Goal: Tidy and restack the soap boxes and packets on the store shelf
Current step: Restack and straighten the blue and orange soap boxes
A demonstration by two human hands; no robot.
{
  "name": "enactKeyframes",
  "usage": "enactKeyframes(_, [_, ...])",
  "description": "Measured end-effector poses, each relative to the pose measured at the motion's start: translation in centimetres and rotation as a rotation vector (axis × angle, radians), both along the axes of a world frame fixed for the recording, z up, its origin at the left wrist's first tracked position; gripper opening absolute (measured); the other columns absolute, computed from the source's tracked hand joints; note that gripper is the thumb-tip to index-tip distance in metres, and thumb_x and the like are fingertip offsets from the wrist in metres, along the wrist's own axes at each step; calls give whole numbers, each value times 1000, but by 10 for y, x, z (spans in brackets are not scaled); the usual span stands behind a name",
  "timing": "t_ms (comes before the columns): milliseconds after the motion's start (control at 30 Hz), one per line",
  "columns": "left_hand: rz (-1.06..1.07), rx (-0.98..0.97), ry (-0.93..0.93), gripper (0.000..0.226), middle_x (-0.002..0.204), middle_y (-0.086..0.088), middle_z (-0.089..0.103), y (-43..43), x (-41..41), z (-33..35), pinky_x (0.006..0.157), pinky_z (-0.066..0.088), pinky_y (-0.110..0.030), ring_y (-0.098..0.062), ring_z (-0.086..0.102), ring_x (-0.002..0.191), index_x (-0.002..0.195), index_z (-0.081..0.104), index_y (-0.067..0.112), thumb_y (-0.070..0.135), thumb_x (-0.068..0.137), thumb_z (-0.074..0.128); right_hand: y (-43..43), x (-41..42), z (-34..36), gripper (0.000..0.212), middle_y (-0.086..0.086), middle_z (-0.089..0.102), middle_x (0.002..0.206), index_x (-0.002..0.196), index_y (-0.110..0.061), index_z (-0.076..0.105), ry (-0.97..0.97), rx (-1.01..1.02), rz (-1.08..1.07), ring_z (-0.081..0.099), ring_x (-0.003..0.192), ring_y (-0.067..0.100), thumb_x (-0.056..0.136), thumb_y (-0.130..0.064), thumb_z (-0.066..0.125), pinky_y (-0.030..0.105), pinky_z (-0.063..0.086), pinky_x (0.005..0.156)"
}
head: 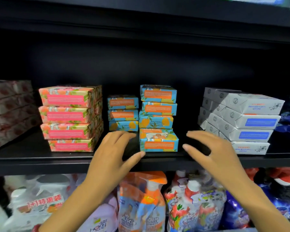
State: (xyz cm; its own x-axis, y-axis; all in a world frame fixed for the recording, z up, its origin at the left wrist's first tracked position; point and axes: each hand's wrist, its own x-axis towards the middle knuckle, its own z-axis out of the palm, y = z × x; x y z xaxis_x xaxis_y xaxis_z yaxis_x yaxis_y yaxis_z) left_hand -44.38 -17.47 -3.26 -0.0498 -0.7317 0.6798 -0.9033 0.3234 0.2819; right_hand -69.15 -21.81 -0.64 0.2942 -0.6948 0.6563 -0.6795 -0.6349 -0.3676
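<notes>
Soap boxes stand in stacks on the black shelf point(40, 159): a pink stack point(69, 118) at the left, blue-and-orange ones in the middle, a grey-white stack point(248, 121) at the right. Our left grip point(114, 151) and right grip point(213, 151) hover either side of the taller blue-and-orange stack point(158, 114), both released, fingers spread, holding nothing. Our left thumb lies just beside that stack's bottom box point(159, 141); we cannot tell whether it touches. A shorter blue-and-orange stack point(123, 113) sits behind the left fingers. Refill pouches point(141, 201) crowd the level below.
</notes>
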Motion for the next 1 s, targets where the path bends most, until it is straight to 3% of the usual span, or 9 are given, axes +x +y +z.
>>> enactKeyframes(100, [49, 55, -40, 58, 98, 3, 69, 14, 20, -4, 75, 45, -25, -19, 63, 93, 103, 69, 15, 62, 80, 44, 8, 41, 23, 38, -10, 60, 111, 112, -13, 66, -79, -183, 104, 51, 107, -1, 83, -38, 64, 2, 33, 92])
enactKeyframes(167, [30, 80, -65, 56, 94, 5, 71, 19, 29, -5, 71, 48, -24, -19, 66, 89, 97, 72, 17, 63, 78, 47, 8, 75, 36, 38, -3, 62, 115, 115, -11, 64, -37, -249, 160, 53, 110, 7, 83, -31, 66, 11, 35, 95])
enactKeyframes(300, [-4, 114, -4, 48, 109, 12, 68, 20, 39, -4, 83, 44, -23, -9, 61, 104, 109, 70, 24, 60, 77, 65, -7, 136, 58, 48, 5, 53, 131, 130, -9, 51, 176, -175, 193, 45, 123, 18, 87, -26, 64, 19, 28, 99])
enactKeyframes(400, [-27, 126, 28, 45, 113, 16, 66, 18, 44, -4, 85, 43, -20, -4, 56, 107, 112, 68, 28, 55, 76, 68, -31, 170, 67, 45, 8, 50, 128, 129, -7, 46, 356, -140, 81, 44, 119, 24, 91, -27, 57, 30, 36, 94])
enactKeyframes(533, [-43, 129, 29, 43, 115, 17, 65, 17, 47, -5, 87, 44, -23, -3, 56, 109, 112, 68, 28, 53, 78, 68, -56, 197, 65, 30, 15, 52, 118, 116, -3, 49, 489, -43, -108, 49, 109, 32, 93, -21, 56, 33, 37, 77])
enactKeyframes(733, [-73, 106, 28, 42, 116, 16, 65, 13, 49, -7, 87, 40, -18, -3, 55, 110, 113, 68, 26, 49, 79, 69, -66, 208, 52, 19, 18, 54, 114, 104, 0, 57, 456, -195, -211, 51, 107, 36, 86, -1, 57, 40, 44, 79])
enactKeyframes(867, [-79, 90, 11, 43, 118, 17, 64, 13, 50, -10, 87, 37, -15, -1, 53, 113, 115, 67, 28, 52, 80, 66, -66, 210, 50, 30, 16, 47, 128, 109, -2, 58, 404, -266, -239, 41, 119, 33, 79, 1, 62, 40, 43, 86])
enactKeyframes(1000, [-82, 79, 0, 44, 119, 17, 63, 13, 51, -11, 86, 36, -14, -1, 53, 113, 116, 66, 28, 53, 80, 64, -61, 209, 52, 33, 13, 49, 124, 113, -4, 56, 395, -323, -239, 41, 116, 29, 81, 1, 60, 36, 38, 89])
